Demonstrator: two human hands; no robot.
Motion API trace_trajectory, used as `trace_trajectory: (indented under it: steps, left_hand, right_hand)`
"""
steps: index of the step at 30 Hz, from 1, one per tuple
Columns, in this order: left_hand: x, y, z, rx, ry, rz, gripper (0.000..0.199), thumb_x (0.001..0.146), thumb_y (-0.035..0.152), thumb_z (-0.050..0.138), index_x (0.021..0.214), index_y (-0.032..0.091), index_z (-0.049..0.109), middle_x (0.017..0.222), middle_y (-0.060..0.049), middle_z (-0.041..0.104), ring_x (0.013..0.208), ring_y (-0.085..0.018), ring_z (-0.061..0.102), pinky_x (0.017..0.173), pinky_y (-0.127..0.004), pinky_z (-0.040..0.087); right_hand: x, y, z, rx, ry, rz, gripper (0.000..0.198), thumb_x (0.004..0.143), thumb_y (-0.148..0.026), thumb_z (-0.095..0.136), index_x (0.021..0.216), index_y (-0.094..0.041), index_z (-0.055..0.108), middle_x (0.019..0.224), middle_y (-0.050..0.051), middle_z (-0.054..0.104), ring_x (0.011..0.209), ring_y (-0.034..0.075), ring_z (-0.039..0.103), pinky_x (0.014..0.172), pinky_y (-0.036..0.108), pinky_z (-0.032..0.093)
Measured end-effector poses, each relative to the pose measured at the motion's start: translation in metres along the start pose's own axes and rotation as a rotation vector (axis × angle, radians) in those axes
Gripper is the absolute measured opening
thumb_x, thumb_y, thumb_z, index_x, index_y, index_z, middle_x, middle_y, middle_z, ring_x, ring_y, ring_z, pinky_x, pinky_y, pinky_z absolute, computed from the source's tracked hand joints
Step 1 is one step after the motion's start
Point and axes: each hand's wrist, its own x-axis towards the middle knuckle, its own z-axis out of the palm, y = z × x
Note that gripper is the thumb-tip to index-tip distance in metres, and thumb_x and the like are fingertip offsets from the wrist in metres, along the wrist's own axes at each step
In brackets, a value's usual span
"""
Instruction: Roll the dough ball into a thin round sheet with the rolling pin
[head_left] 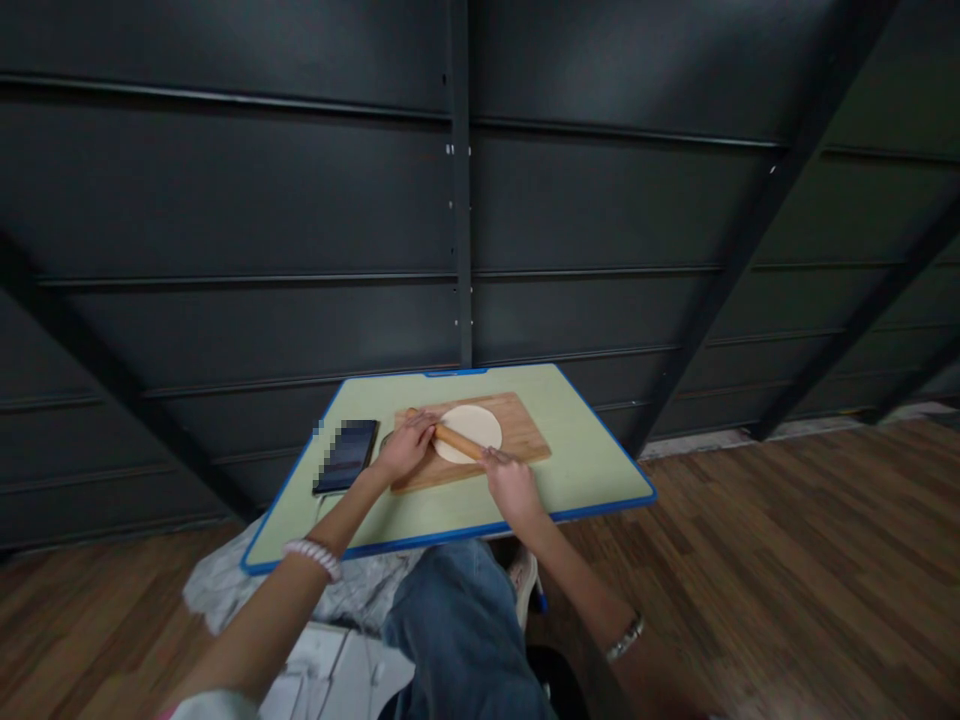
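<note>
A wooden rolling pin (459,441) lies slantwise across a flat, round, pale sheet of dough (477,421). Under the dough is a wooden cutting board (529,432). My left hand (409,442) is closed over the pin's far left end, and its fingers partly hide that end. The near right end is gripped by my right hand (511,485), close to the dough's lower right edge. Just left of my left hand, the edge of a small roundish item shows, mostly hidden, so I cannot tell its kind.
The board rests on a pale folding table (592,470) with a blue rim. A dark tablet or phone (352,455), partly pixelated, with a white cable lies at the left. Behind stands a dark panelled wall (600,200). Crumpled pale plastic (225,570) is on the wooden floor (787,560).
</note>
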Motion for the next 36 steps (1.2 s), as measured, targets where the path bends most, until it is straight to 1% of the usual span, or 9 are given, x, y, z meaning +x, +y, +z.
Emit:
trace_trajectory:
  steps: [6, 10, 14, 19, 23, 27, 30, 32, 36]
  left_hand:
    - [-0.007, 0.0, -0.005, 0.028, 0.036, 0.047, 0.037, 0.092, 0.027, 0.029, 0.112, 0.014, 0.057, 0.118, -0.01, 0.06, 0.116, -0.021, 0.049, 0.105, -0.041, 0.033]
    - [-0.008, 0.003, -0.013, 0.054, 0.027, 0.091, 0.03, 0.091, 0.026, 0.032, 0.101, 0.016, 0.059, 0.106, -0.009, 0.062, 0.104, -0.022, 0.051, 0.097, -0.042, 0.038]
    - [-0.008, 0.006, -0.02, 0.076, 0.006, 0.113, 0.022, 0.09, 0.027, 0.039, 0.09, 0.018, 0.059, 0.093, -0.007, 0.061, 0.096, -0.022, 0.052, 0.09, -0.039, 0.04]
    - [-0.011, 0.008, -0.024, 0.085, -0.03, 0.091, 0.012, 0.086, 0.025, 0.045, 0.082, 0.018, 0.054, 0.088, -0.006, 0.056, 0.089, -0.021, 0.053, 0.081, -0.035, 0.042]
    - [-0.019, 0.01, -0.028, 0.106, -0.012, 0.09, 0.007, 0.084, 0.023, 0.048, 0.083, 0.019, 0.053, 0.09, -0.006, 0.052, 0.089, -0.02, 0.051, 0.079, -0.033, 0.043]
    - [-0.028, 0.011, -0.029, 0.189, -0.032, 0.083, 0.015, 0.084, 0.026, 0.05, 0.093, 0.019, 0.06, 0.095, -0.007, 0.052, 0.092, -0.021, 0.051, 0.081, -0.033, 0.042]
    - [-0.033, 0.014, -0.029, 0.29, -0.07, 0.028, 0.021, 0.084, 0.03, 0.052, 0.101, 0.021, 0.061, 0.101, -0.007, 0.054, 0.095, -0.022, 0.053, 0.083, -0.035, 0.041]
    - [-0.036, 0.018, -0.03, 0.343, -0.101, -0.024, 0.021, 0.085, 0.03, 0.052, 0.102, 0.022, 0.06, 0.105, -0.008, 0.056, 0.098, -0.023, 0.053, 0.085, -0.036, 0.041]
    - [-0.038, 0.032, -0.032, 0.391, -0.144, -0.091, 0.02, 0.085, 0.029, 0.052, 0.1, 0.018, 0.056, 0.108, -0.011, 0.058, 0.103, -0.026, 0.053, 0.085, -0.038, 0.042]
  right_hand:
    - [-0.005, -0.001, -0.005, 0.119, 0.04, 0.02, 0.028, 0.094, -0.024, 0.042, 0.113, -0.019, 0.062, 0.109, 0.009, 0.067, 0.097, 0.017, 0.063, 0.081, 0.024, 0.048]
    - [-0.006, -0.001, -0.009, 0.189, 0.07, 0.04, 0.026, 0.093, -0.024, 0.045, 0.109, -0.018, 0.063, 0.105, 0.008, 0.068, 0.096, 0.016, 0.063, 0.083, 0.022, 0.046]
    - [-0.005, 0.0, -0.012, 0.187, 0.061, 0.056, 0.024, 0.091, -0.025, 0.049, 0.11, -0.021, 0.063, 0.106, 0.007, 0.067, 0.097, 0.016, 0.061, 0.082, 0.022, 0.044]
    - [-0.005, -0.002, -0.015, 0.143, 0.053, 0.076, 0.024, 0.088, -0.027, 0.054, 0.11, -0.022, 0.062, 0.104, 0.007, 0.064, 0.096, 0.018, 0.059, 0.081, 0.026, 0.044]
    - [-0.006, -0.004, -0.013, 0.038, 0.048, 0.062, 0.024, 0.088, -0.027, 0.054, 0.11, -0.022, 0.06, 0.106, 0.008, 0.061, 0.1, 0.021, 0.054, 0.084, 0.032, 0.041]
    - [-0.007, -0.001, -0.01, -0.032, 0.034, 0.019, 0.027, 0.087, -0.029, 0.054, 0.113, -0.022, 0.057, 0.105, 0.008, 0.06, 0.102, 0.023, 0.052, 0.084, 0.035, 0.04]
    - [-0.005, 0.005, -0.012, -0.039, 0.019, -0.034, 0.026, 0.087, -0.029, 0.054, 0.112, -0.022, 0.056, 0.105, 0.007, 0.06, 0.1, 0.022, 0.053, 0.083, 0.033, 0.039]
    - [-0.001, 0.01, -0.017, -0.043, -0.005, -0.077, 0.024, 0.088, -0.03, 0.053, 0.11, -0.021, 0.057, 0.106, 0.008, 0.06, 0.1, 0.022, 0.053, 0.083, 0.032, 0.039]
    - [0.011, 0.025, -0.028, -0.046, -0.04, -0.165, 0.025, 0.089, -0.028, 0.049, 0.112, -0.019, 0.057, 0.111, 0.009, 0.06, 0.105, 0.022, 0.052, 0.087, 0.032, 0.038]
